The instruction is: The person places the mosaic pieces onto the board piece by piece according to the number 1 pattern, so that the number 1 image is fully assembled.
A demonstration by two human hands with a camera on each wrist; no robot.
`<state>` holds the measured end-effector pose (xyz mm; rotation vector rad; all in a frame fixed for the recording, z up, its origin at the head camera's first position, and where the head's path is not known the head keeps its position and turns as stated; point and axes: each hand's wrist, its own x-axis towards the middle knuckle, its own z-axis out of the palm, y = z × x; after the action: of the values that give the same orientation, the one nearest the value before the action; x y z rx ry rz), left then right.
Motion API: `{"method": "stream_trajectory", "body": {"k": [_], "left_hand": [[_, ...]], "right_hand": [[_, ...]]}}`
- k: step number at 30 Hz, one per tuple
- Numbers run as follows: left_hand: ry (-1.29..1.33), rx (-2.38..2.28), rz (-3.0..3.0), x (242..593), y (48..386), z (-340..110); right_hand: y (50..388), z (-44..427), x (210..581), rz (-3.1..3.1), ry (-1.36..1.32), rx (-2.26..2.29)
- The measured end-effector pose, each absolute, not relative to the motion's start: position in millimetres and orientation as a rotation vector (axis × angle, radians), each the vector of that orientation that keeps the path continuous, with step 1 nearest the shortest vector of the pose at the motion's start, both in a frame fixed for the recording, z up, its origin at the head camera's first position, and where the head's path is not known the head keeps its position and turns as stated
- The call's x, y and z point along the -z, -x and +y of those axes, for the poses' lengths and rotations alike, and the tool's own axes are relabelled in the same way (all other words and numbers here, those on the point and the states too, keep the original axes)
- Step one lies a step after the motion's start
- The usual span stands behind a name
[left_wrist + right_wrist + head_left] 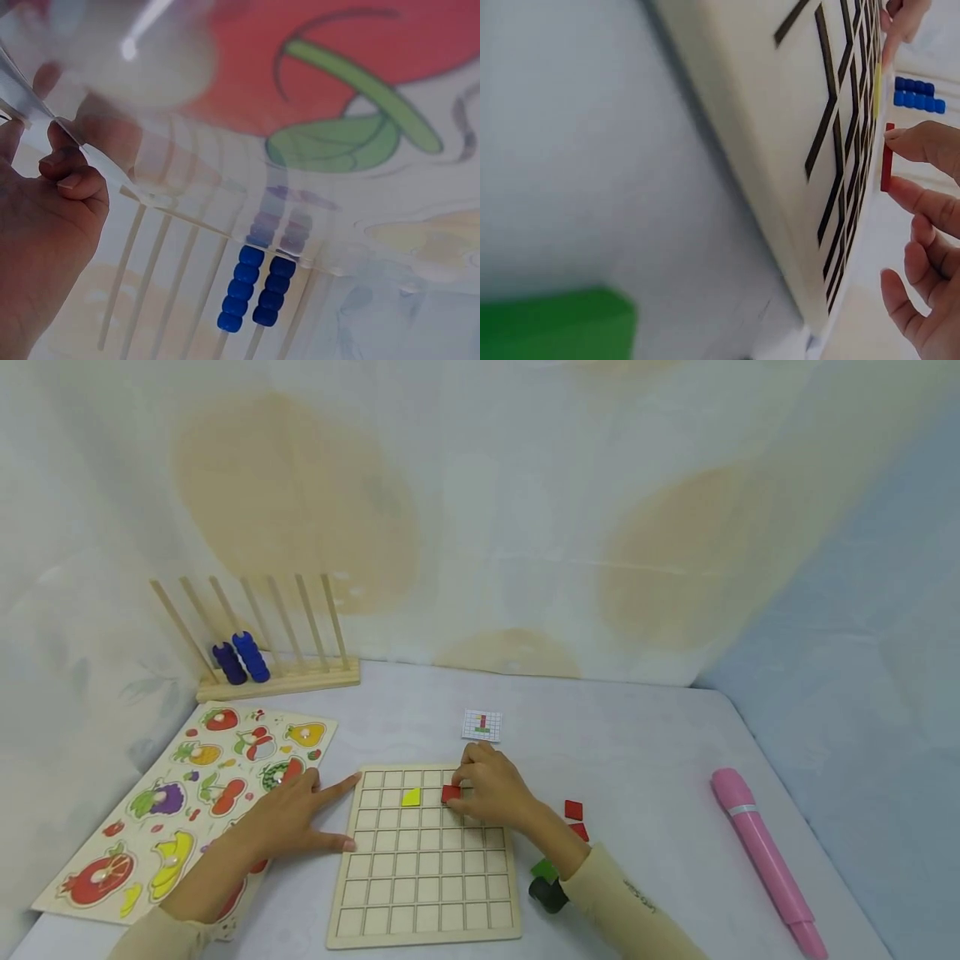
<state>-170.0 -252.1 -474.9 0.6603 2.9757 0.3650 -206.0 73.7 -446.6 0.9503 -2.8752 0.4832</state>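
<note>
A wooden grid board lies flat in front of me. My left hand has its index finger and thumb stretched out, touching the board's left edge. Over the upper cells, my right hand pinches a red square tile between thumb and finger. In the right wrist view, that red tile appears edge-on at the board's surface; whether it sits in a cell I cannot tell. Left of it, a yellow piece with a cut corner occupies a cell. Behind the board lies a small pattern card.
Loose red tiles, a green piece and a dark round object lie near my right forearm. A fruit puzzle board extends under my left arm. Behind it stands a peg rack with blue beads. A pink marker lies far right.
</note>
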Motion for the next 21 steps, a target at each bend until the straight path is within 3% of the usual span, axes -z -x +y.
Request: {"method": "stream_trajectory", "body": {"k": [10,21], "left_hand": [[-0.665,-0.359,2.982,476.9,171.0,-252.9],[-0.669,-0.359,2.991,477.4,169.8,-251.8]], "right_hand": [[207.1,55.8,447.5,-2.84,-1.054,-0.381],[205.2,51.6,450.7,-2.849,-0.998,-0.426]]}}
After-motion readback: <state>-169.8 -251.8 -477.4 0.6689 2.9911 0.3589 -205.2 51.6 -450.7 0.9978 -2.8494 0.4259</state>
